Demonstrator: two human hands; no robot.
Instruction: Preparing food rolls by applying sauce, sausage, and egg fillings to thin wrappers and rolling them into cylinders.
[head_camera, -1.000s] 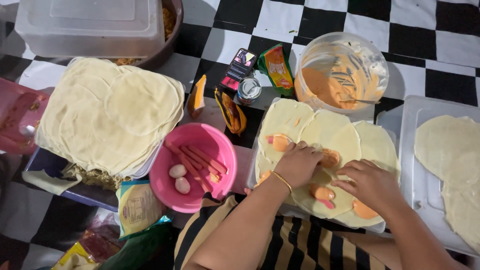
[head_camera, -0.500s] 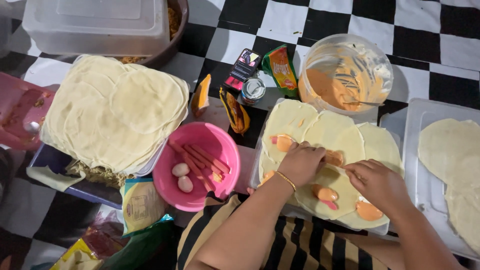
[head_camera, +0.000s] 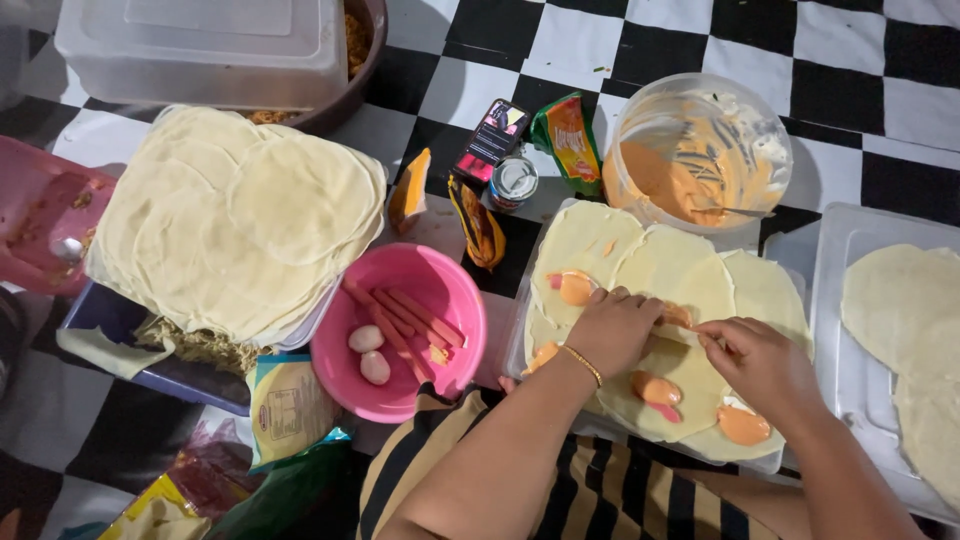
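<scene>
Both hands, left hand (head_camera: 615, 328) and right hand (head_camera: 757, 357), pinch the pale round flatbread wrapper (head_camera: 668, 270) on the clear plastic tray (head_camera: 520, 330); folding goes best snug over the orange sauce dollop (head_camera: 577, 288), fingertips low.

bowl (head_camera: 400, 335) sits between wrapper stack (head_camera: 235, 225) and filled wrappers (head_camera: 660, 270).

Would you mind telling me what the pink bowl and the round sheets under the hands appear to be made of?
The pink bowl looks like glossy moulded plastic, judging by its even colour and sheen. The round sheets seem to be thin, pale, matte dough wrappers; they lie limp and overlap.
</scene>
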